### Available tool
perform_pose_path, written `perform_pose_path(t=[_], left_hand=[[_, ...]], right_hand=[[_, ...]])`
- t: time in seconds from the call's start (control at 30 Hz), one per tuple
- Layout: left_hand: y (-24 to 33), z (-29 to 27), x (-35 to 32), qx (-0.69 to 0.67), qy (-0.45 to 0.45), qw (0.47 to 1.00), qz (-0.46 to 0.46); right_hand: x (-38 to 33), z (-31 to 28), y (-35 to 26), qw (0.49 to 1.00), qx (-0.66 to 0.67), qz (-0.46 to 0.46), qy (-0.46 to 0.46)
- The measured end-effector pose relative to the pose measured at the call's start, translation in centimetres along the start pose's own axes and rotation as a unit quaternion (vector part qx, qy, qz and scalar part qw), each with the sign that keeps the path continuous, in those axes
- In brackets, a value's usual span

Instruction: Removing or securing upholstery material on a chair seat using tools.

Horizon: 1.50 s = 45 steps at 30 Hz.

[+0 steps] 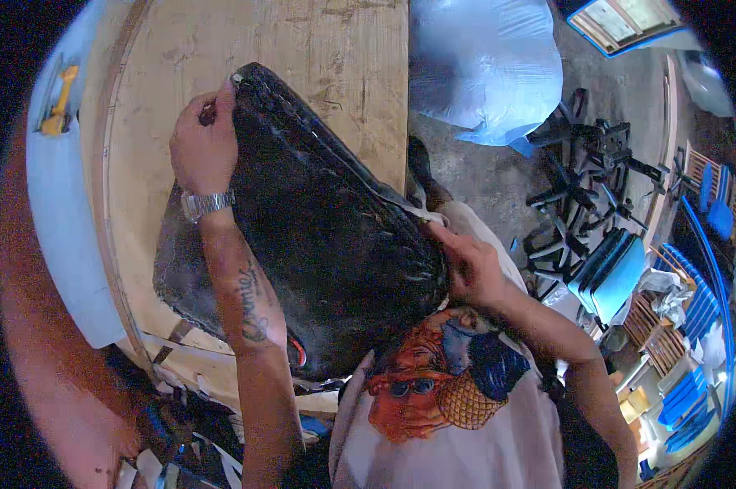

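A black, dusty-looking padded cushion (pixel 319 220) with a seam along its far edge lies tilted across the wooden table, its near side close to my body. My left hand (pixel 205 143) is closed on the cushion's far left corner, where a small pale spot shows by the fingertips. On the right, my right hand (pixel 470 261) pinches the cushion's edge, close to a pale strip (pixel 421 210) along the seam. Part of that hand's grip is hidden by its own fingers. A small red curved mark shows near the cushion's lower edge.
The pale wooden tabletop (pixel 335 49) extends beyond the cushion. A large bluish plastic-wrapped bundle (pixel 486 65) stands at the far right. Several black chair bases (pixel 588 175) and stacked teal-edged seats (pixel 608 277) are on the floor. A yellow tool (pixel 58 102) lies at far left.
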<state>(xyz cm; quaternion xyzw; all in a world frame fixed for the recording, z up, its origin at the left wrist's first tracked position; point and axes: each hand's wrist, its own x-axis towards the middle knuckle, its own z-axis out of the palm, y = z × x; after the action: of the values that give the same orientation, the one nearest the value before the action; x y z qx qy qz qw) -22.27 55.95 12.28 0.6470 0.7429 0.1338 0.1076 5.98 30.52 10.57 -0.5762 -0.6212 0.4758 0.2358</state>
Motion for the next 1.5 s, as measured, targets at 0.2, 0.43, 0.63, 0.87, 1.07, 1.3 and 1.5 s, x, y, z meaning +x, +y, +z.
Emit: perform_pose_path(t=[0.2, 0.43, 0.63, 0.87, 1.07, 1.3, 1.5], left_hand=[[0.3, -0.1, 0.0, -0.006, 0.015, 1.0, -0.01], [0.0, 0.2, 0.6, 0.016, 0.012, 1.0, 0.001], [-1.6, -0.2, 0.6, -0.03, 0.021, 0.998, -0.052], [-0.7, -0.6, 0.3, -0.073, -0.007, 0.996, -0.05], [-1.7, -0.4, 0.1, -0.12, 0.021, 0.992, 0.041], [-3.7, -1.8, 1.1, -0.08, 0.08, 0.993, 0.026], [-1.2, -1.0, -1.5, -0.072, 0.011, 0.997, 0.021]], right_hand=[[2.2, -0.3, 0.2, 0.997, 0.071, -0.025, 0.012], [5.6, -5.4, -6.7, 0.965, 0.259, 0.043, -0.017], [9.2, -9.1, -6.9, 0.962, -0.163, 0.063, -0.207], [5.1, -2.0, -2.6, 1.0, 0.013, 0.004, -0.014], [6.9, -2.8, -3.1, 0.999, -0.002, -0.001, -0.043], [14.3, -9.0, -7.3, 0.957, -0.201, -0.043, -0.204], [18.9, -13.6, -11.3, 0.874, -0.381, -0.097, -0.284]])
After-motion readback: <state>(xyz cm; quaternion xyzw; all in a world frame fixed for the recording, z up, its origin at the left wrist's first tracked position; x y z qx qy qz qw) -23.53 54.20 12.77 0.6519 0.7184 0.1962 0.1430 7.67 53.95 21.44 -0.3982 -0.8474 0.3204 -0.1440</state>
